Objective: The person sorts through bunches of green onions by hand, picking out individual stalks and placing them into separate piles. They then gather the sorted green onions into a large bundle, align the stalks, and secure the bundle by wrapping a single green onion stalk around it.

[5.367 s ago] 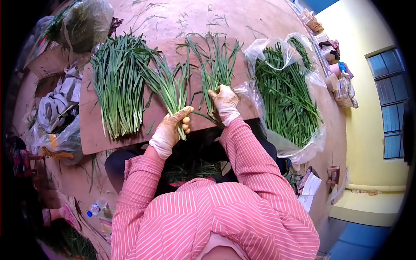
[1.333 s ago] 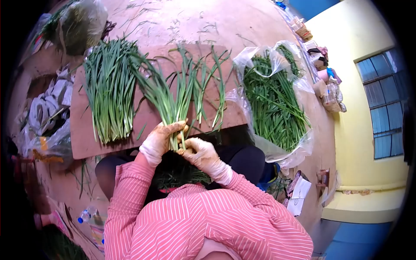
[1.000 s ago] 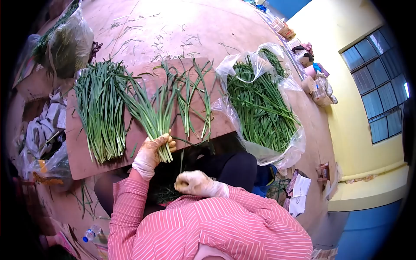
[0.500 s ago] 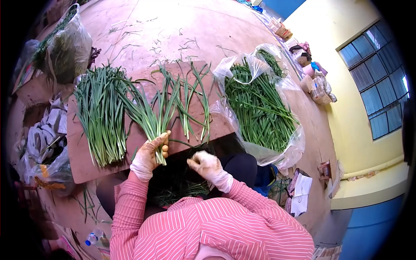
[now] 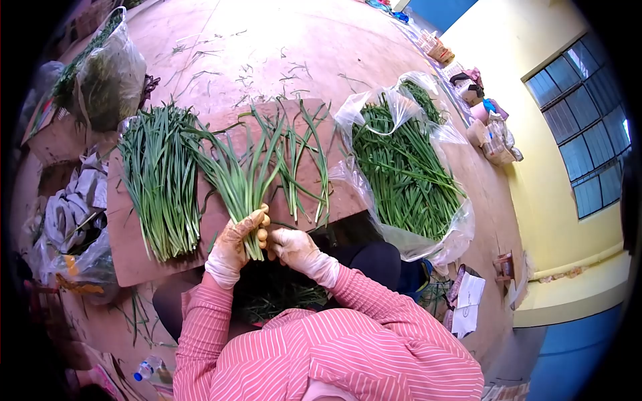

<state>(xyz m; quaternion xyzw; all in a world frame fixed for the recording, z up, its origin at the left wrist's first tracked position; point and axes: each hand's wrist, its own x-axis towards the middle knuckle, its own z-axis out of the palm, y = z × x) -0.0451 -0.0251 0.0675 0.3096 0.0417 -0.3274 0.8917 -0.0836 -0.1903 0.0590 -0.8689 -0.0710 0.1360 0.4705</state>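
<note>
My left hand (image 5: pixel 239 242), in a stained pale glove, is closed round the lower stems of a bunch of green stalks (image 5: pixel 234 184). The leaves fan out up and left over the brown board (image 5: pixel 150 264). My right hand (image 5: pixel 292 248), also gloved, is beside the stem ends with its fingers pressed together; what they hold, if anything, is hidden. A thick pile of stalks (image 5: pixel 160 187) lies on the board's left part. Several loose stalks (image 5: pixel 294 167) lie on its right part.
Right of the board, an open plastic bag (image 5: pixel 441 244) holds many green stalks. Another bag of greens (image 5: pixel 110 87) stands at the upper left, with grey cloth (image 5: pixel 73 207) below it. A plastic bottle (image 5: pixel 147 367) is at the lower left. Leaf scraps litter the floor.
My right hand has moved left, up to the stem ends beside my left hand. My left hand still grips the bunch. The whole view has shifted slightly.
</note>
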